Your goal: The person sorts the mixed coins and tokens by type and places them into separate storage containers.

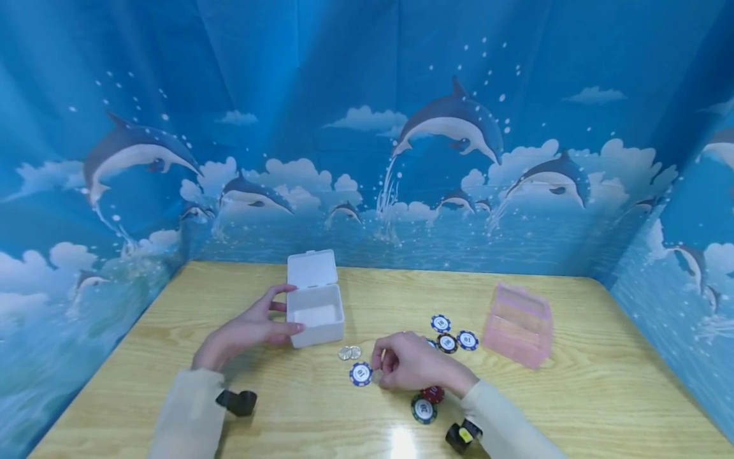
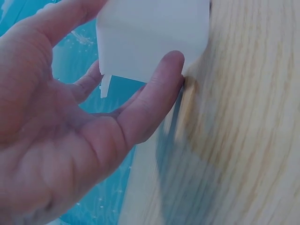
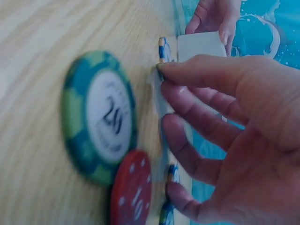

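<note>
An open white plastic box (image 1: 316, 312) stands on the table with its lid (image 1: 312, 269) tipped back. My left hand (image 1: 252, 326) holds it from the left side, thumb near the front corner and fingers toward the hinge; the left wrist view shows the thumb (image 2: 157, 98) against its wall. Lower down, my right hand (image 1: 414, 362) pinches a silvery coin (image 1: 376, 377) at the table between thumb and fingertips; the fingers partly hide it. Beside it lies a blue-and-white poker chip (image 1: 360, 374), and two silvery coins (image 1: 350, 352) lie just above.
Several chips, including a black one (image 1: 447, 343) and a blue one (image 1: 467, 340), lie right of my right hand. A green chip (image 1: 424, 410) and a red chip (image 3: 133, 190) overlap near my right wrist. An open pink translucent box (image 1: 518, 325) stands far right.
</note>
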A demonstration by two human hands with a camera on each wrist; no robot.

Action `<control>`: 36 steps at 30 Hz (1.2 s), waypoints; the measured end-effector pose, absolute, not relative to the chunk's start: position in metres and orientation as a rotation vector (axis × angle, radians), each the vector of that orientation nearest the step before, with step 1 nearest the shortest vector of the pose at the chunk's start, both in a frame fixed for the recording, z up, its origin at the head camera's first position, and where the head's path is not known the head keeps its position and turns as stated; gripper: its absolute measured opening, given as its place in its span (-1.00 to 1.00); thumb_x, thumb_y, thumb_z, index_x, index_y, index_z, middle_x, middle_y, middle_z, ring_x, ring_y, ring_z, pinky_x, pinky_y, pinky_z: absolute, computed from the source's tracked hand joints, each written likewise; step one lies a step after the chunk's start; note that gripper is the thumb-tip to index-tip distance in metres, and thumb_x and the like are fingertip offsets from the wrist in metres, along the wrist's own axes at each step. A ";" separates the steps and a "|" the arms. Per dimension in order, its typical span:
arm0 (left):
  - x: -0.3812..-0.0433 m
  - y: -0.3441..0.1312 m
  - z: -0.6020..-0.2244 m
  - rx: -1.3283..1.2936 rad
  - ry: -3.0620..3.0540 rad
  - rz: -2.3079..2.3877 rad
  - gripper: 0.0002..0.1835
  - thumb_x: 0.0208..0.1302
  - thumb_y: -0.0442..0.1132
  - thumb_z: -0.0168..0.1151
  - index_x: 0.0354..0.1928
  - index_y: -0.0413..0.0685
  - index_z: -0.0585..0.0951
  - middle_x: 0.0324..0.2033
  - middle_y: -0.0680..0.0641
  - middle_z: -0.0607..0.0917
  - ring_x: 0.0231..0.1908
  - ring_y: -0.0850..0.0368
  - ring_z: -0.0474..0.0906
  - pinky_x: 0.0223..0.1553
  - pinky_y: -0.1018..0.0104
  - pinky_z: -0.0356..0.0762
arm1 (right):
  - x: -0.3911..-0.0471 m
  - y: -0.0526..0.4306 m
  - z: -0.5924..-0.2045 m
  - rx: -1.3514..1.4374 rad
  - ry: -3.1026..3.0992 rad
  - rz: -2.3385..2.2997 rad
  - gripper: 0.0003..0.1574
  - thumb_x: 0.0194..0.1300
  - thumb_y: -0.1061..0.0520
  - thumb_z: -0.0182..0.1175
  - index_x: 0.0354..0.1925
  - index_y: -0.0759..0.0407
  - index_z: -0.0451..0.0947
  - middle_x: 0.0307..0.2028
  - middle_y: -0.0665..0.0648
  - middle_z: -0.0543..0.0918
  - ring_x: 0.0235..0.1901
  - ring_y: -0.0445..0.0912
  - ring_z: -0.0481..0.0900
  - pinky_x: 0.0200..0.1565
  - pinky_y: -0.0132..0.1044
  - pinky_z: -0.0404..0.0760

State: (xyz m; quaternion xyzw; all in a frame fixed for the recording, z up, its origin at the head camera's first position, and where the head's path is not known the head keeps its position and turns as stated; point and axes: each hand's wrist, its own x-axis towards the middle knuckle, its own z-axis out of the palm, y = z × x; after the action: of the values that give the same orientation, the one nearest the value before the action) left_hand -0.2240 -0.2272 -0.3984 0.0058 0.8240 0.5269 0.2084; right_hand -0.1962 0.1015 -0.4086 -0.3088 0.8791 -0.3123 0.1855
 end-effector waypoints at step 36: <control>-0.218 -0.226 -0.399 0.027 2.297 1.519 0.08 0.19 -0.05 0.51 0.59 0.20 -0.01 0.41 -0.33 0.24 0.28 -0.28 0.47 0.13 0.00 0.69 | -0.217 0.096 -0.414 -0.191 2.283 -1.821 -0.69 0.27 0.14 0.41 -0.02 0.17 0.66 -0.22 0.07 0.80 -0.22 -0.12 0.69 -0.19 -0.25 0.70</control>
State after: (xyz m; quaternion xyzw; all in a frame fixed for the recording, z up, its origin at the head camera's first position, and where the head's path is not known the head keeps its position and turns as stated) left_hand -0.2177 -0.2259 -0.3992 0.0097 0.8185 0.5411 0.1927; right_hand -0.2167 0.0957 -0.4143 -0.0648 0.7756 -0.6187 0.1071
